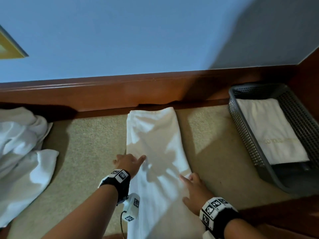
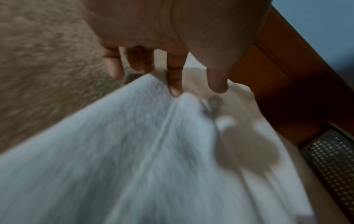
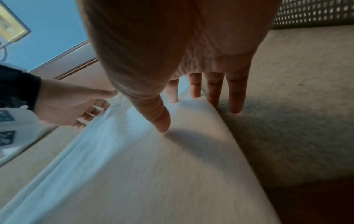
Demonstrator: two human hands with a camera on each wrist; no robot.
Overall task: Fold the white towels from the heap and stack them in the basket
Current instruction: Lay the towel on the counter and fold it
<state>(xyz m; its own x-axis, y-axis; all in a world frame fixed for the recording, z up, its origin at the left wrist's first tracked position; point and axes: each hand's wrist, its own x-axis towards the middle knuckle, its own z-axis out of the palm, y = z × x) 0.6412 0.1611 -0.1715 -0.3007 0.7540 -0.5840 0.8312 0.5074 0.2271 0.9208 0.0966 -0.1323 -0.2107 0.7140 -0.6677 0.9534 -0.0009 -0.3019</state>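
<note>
Towel (image 1: 155,152), folded into a long strip, lies on the carpet (image 1: 89,144) between both spread hands: right hand (image 1: 195,192) flat on its near right edge, left hand (image 1: 129,163) on its left edge. Smoothing looks underway; next, probably folding it crosswise. Farther left sits the heap (image 1: 22,149); far right, the basket (image 1: 245,135) holds one folded towel (image 1: 269,130).
</note>
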